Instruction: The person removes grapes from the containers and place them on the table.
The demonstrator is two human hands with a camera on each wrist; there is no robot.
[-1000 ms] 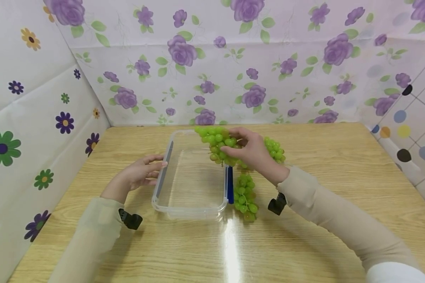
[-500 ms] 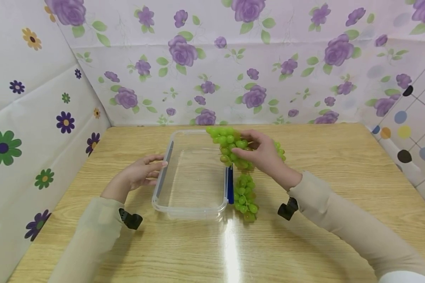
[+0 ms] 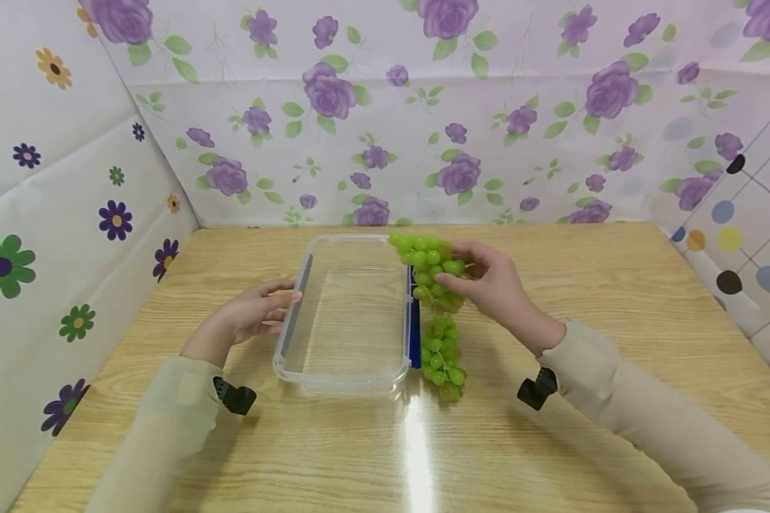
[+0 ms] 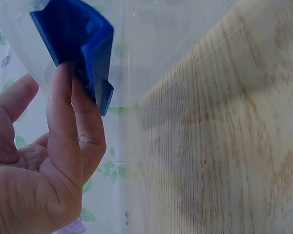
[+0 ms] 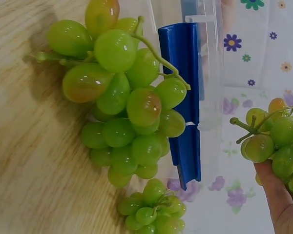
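Note:
My right hand (image 3: 497, 285) pinches a bunch of green grapes (image 3: 426, 263) between thumb and fingers, held raised over the right rim of a clear plastic container (image 3: 343, 377). In the right wrist view the held bunch (image 5: 283, 139) is at the right edge, stems pointing left. A second bunch (image 3: 443, 356) lies on the table along the container's right side. Behind it in the right wrist view lies a third bunch (image 5: 154, 209), hidden in the head view. My left hand (image 3: 257, 313) has its fingertips against the blue latch (image 4: 80, 44) on the container's left side.
Another blue latch (image 3: 415, 335) hangs down the container's right side, close to the bunches. The wooden table (image 3: 616, 299) meets a floral cloth wall (image 3: 411, 128) at the back, with patterned cloth at both sides.
My right hand has moved to the right with the grapes, from over the container to its right rim. It now hides the bunch behind it. The left hand has stayed in place.

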